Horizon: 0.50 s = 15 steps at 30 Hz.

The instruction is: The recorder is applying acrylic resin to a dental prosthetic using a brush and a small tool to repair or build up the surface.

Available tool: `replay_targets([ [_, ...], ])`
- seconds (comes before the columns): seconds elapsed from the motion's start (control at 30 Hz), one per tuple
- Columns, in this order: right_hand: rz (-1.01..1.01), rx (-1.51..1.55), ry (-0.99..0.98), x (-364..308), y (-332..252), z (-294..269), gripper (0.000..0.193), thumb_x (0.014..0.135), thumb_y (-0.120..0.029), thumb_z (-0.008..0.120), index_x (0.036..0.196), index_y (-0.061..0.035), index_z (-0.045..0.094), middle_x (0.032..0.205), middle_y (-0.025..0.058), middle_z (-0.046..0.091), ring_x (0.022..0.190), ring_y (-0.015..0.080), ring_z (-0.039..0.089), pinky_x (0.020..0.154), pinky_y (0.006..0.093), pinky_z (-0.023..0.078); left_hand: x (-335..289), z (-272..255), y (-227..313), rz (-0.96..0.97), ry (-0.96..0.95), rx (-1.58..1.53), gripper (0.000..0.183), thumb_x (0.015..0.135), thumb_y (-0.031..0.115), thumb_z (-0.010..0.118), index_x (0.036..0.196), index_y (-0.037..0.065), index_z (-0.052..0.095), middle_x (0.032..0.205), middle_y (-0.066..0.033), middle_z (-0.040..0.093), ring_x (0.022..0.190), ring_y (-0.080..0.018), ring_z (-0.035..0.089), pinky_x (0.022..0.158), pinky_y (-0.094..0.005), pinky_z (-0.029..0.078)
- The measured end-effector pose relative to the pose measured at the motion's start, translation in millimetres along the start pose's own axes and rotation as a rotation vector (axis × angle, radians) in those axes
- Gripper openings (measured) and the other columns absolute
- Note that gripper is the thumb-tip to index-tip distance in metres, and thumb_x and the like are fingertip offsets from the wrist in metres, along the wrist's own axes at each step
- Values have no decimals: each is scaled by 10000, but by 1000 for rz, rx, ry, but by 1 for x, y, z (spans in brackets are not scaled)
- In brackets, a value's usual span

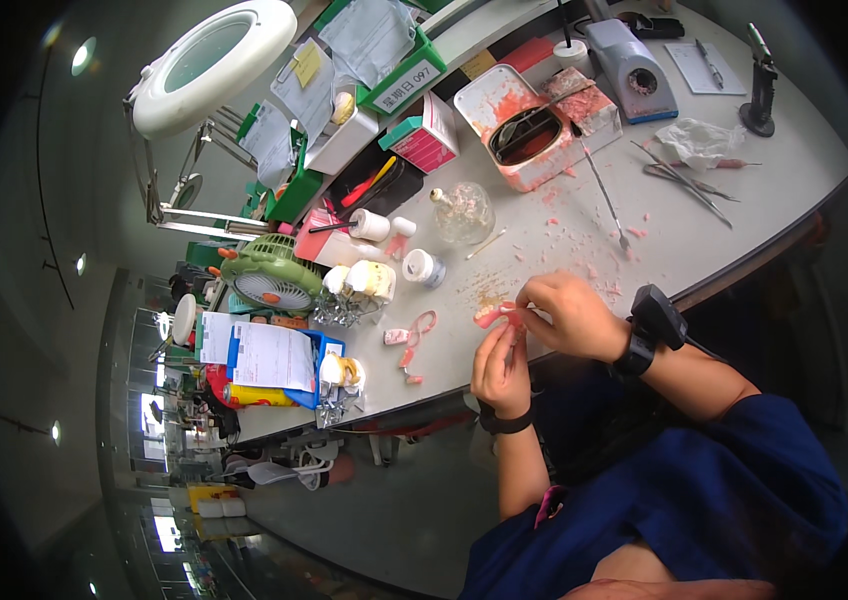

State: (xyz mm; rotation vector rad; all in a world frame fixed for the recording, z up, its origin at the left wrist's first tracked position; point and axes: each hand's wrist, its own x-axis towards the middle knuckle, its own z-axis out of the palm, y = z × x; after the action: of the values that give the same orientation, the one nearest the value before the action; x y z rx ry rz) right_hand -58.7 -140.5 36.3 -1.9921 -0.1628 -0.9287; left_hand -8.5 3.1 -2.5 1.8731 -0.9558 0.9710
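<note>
Both hands meet over the table's front edge around a small pink denture piece [490, 317] with pale teeth along it. My left hand [502, 375] pinches it from below between thumb and fingertips. Bent over its other end, my right hand [576, 318] holds it too, with curled fingers. The fingers hide part of the piece, and whether a small tool sits among them cannot be made out. Beside the hands lies a scatter of tan crumbs [490, 297]. A pink ring-shaped piece [425, 323] and smaller pink bits [407, 357] rest to the left.
A wax-smeared tin [529, 178] and a grey-blue machine [634, 75] stand at the back. A metal spatula [606, 200] and tweezers [689, 180] lie at right. A glass bottle [464, 213], white jar [424, 268], green fan [274, 275] and magnifier lamp [214, 65] are leftward.
</note>
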Motion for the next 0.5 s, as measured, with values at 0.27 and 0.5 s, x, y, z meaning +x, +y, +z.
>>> replay_targets([
  [0.27, 38, 2, -15, -2, 3, 1, 93, 757, -71, 645, 813, -40, 578, 740, 127, 592, 704, 332, 570, 632, 390, 445, -1, 2, -2, 6, 28, 14, 219, 663, -4, 792, 854, 50, 699, 865, -62, 680, 739, -199, 662, 632, -284, 543],
  [0.5, 6, -24, -59, -6, 7, 2, 102, 710, -48, 640, 786, -36, 572, 723, 120, 589, 697, 329, 571, 625, 385, 445, -1, 3, -3, -52, 71, 29, 234, 671, -20, 780, 882, 37, 695, 890, -87, 679, 762, -214, 664, 655, -293, 547],
])
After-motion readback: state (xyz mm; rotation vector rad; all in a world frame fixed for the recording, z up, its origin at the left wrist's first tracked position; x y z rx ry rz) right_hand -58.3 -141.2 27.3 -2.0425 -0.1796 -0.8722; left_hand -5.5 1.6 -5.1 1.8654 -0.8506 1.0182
